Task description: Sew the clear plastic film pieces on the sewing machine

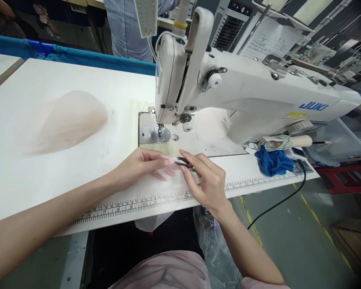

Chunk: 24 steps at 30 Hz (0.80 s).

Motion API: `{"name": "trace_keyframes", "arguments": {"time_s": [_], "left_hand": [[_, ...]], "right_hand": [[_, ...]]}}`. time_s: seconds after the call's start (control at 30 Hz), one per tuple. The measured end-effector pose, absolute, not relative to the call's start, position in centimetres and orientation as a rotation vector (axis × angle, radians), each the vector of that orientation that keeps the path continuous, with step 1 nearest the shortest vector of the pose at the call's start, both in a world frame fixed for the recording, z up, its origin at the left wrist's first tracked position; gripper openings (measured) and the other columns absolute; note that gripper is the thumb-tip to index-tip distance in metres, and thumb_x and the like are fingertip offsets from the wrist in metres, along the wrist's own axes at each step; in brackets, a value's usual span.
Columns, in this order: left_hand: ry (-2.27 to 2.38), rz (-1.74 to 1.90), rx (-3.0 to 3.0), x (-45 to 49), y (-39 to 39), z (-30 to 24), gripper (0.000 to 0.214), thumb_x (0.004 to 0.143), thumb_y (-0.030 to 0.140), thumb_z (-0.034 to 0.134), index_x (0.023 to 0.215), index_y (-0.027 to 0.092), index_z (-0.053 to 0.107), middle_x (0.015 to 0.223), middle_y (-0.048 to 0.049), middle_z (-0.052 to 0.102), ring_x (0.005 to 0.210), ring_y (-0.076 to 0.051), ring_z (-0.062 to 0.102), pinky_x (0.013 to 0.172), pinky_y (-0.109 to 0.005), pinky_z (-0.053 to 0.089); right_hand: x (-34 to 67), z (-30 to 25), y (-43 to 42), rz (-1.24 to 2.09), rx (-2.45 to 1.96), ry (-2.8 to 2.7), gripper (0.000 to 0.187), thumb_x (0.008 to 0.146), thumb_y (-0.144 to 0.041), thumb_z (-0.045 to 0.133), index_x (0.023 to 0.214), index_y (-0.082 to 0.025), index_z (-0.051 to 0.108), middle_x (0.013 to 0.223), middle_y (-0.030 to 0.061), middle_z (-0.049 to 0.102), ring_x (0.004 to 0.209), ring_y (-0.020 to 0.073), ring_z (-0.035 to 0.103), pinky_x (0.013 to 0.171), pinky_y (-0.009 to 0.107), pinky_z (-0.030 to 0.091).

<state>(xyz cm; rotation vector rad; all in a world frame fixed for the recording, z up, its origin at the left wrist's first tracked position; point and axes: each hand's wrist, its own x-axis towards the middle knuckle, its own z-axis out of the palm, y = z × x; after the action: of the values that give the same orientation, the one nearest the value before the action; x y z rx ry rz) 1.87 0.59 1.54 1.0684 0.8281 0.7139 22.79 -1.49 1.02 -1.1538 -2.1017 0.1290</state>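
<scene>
My left hand (144, 162) rests on the white sewing table (33, 176), fingers pinched on a small sheer pale-pink fabric piece (168, 170). My right hand (206, 182) is closed around small thread snips (186, 163) with a green handle, their dark blades touching the fabric edge between both hands. Both hands sit just in front of the needle plate (155, 134) of a white JUKI sewing machine (243, 92).
A heap of sheer pale-pink fabric (69, 122) lies at the left of the table. A blue cloth (273, 160) and a wooden-handled tool (301, 141) lie at the right. A printed ruler (132, 202) runs along the front edge. A person in a striped shirt (126, 28) stands behind.
</scene>
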Motion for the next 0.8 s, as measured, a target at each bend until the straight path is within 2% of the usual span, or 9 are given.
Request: {"name": "trace_keyframes", "arguments": {"time_s": [0.23, 0.37, 0.47, 0.63, 0.73, 0.8], "left_hand": [[0.848, 0.707, 1.070, 1.8, 0.5, 1.6, 0.024, 0.083, 0.038, 0.071, 0.099, 0.021, 0.076, 0.097, -0.0070, 0.076, 0.088, -0.019, 0.071, 0.075, -0.026, 0.058], [0.840, 0.702, 1.087, 1.7, 0.6, 1.5, 0.025, 0.084, 0.040, 0.070, 0.100, 0.021, 0.076, 0.098, -0.0071, 0.076, 0.090, -0.019, 0.071, 0.076, -0.026, 0.058], [0.832, 0.695, 1.115, 1.7, 0.6, 1.5, 0.025, 0.085, 0.040, 0.069, 0.100, 0.022, 0.076, 0.100, -0.0067, 0.076, 0.093, -0.018, 0.070, 0.077, -0.025, 0.057], [0.829, 0.676, 1.143, 1.8, 0.5, 1.6, 0.025, 0.086, 0.041, 0.067, 0.101, 0.022, 0.076, 0.101, -0.0064, 0.075, 0.092, -0.017, 0.070, 0.076, -0.024, 0.058], [0.847, 0.673, 1.136, 1.8, 0.5, 1.6, 0.028, 0.086, 0.042, 0.067, 0.103, 0.022, 0.075, 0.106, -0.0079, 0.074, 0.091, -0.018, 0.070, 0.077, -0.026, 0.058], [0.849, 0.674, 1.137, 1.8, 0.5, 1.6, 0.029, 0.086, 0.042, 0.067, 0.104, 0.022, 0.075, 0.108, -0.0086, 0.073, 0.092, -0.019, 0.070, 0.077, -0.027, 0.058]], "right_hand": [[22.8, 1.1, -1.5, 0.168, -1.170, -2.108, 0.033, 0.092, -0.026, 0.054, 0.123, -0.022, 0.064, 0.082, 0.0028, 0.065, 0.064, 0.0127, 0.057, 0.056, 0.026, 0.043], [22.7, 1.2, -1.6, 0.194, -1.159, -2.095, 0.033, 0.092, -0.025, 0.055, 0.123, -0.021, 0.064, 0.081, 0.0029, 0.064, 0.064, 0.0126, 0.056, 0.056, 0.026, 0.043], [22.4, 1.3, -1.6, 0.343, -1.136, -2.063, 0.032, 0.092, -0.024, 0.056, 0.123, -0.019, 0.064, 0.082, 0.0031, 0.062, 0.069, 0.0131, 0.057, 0.059, 0.026, 0.044], [22.5, 1.7, -1.4, 0.701, -1.118, -1.895, 0.029, 0.093, -0.029, 0.056, 0.119, -0.023, 0.066, 0.085, 0.0023, 0.064, 0.074, 0.0140, 0.059, 0.064, 0.027, 0.048], [22.8, 1.9, -1.3, 0.757, -1.154, -1.788, 0.030, 0.094, -0.032, 0.055, 0.121, -0.025, 0.066, 0.087, 0.0027, 0.066, 0.077, 0.0155, 0.059, 0.067, 0.029, 0.048], [22.8, 2.1, -1.3, 0.725, -1.165, -1.799, 0.030, 0.092, -0.032, 0.058, 0.120, -0.025, 0.066, 0.082, 0.0017, 0.063, 0.073, 0.0146, 0.057, 0.062, 0.028, 0.047]]}}
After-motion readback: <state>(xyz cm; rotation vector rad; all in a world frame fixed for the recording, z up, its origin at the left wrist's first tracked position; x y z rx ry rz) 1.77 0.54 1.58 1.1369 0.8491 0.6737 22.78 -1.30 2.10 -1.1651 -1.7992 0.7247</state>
